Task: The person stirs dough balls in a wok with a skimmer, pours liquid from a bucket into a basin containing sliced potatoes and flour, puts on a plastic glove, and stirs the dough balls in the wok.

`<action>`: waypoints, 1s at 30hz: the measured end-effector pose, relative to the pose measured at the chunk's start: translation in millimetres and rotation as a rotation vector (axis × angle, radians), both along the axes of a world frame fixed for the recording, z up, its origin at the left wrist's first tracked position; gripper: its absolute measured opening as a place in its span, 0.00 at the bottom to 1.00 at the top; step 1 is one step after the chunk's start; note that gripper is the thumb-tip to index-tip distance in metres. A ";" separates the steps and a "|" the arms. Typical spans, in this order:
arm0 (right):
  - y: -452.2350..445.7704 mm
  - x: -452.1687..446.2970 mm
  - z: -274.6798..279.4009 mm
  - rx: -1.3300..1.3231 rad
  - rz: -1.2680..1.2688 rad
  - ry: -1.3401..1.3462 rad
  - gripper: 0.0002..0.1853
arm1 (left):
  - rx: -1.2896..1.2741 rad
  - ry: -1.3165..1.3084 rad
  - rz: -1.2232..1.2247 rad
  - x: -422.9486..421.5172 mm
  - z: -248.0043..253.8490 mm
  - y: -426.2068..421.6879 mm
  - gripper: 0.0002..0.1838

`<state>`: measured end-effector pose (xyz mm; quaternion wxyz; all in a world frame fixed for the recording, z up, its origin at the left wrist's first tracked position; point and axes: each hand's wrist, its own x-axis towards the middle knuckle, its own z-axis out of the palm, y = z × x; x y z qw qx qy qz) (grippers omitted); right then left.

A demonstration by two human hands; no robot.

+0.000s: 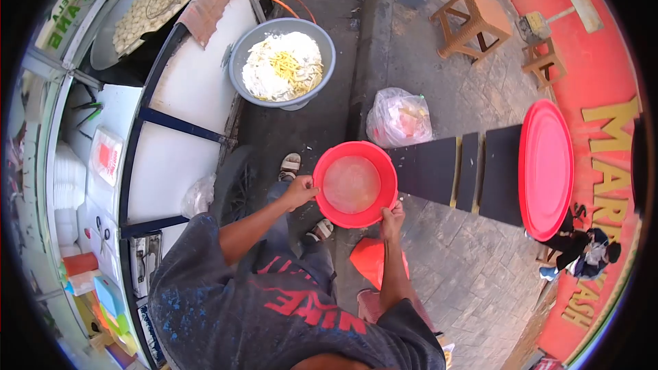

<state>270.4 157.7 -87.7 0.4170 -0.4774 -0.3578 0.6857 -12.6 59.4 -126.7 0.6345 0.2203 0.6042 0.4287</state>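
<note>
Both my hands hold a red plastic basin (391,181) in front of my body. My left hand (299,193) has its fingers closed on the left rim, and my right hand (393,220) grips the lower right rim. Inside lies some cloudy, pale liquid (351,183). Beyond it, to the upper left, stands a grey tub (238,62) with white flour-like powder (264,62) and a heap of yellow strips (288,67) on top.
A food cart (181,164) runs along the left, with a wok (103,41) of pale pieces. A dark bench (428,171) bearing a red lid (546,171) is on the right. A plastic bag (399,118) and a brown stool (476,24) stand beyond; a person (582,250) sits far right.
</note>
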 end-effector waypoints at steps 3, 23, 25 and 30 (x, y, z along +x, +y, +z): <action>-25.2 64.5 -41.4 -0.022 0.009 -0.106 0.08 | -0.028 -0.036 0.052 59.4 -33.6 -21.4 0.04; -48.5 316.6 -249.7 0.030 -0.193 -0.972 0.16 | -0.276 0.158 -0.451 312.5 -205.7 64.6 0.04; -50.5 309.6 -230.5 -0.087 -0.211 -1.109 0.22 | -0.396 0.315 -0.548 309.2 -181.5 71.3 0.07; -13.4 305.9 -117.8 0.072 -0.592 -0.798 0.24 | -0.141 0.215 -0.232 271.4 -113.2 61.9 0.11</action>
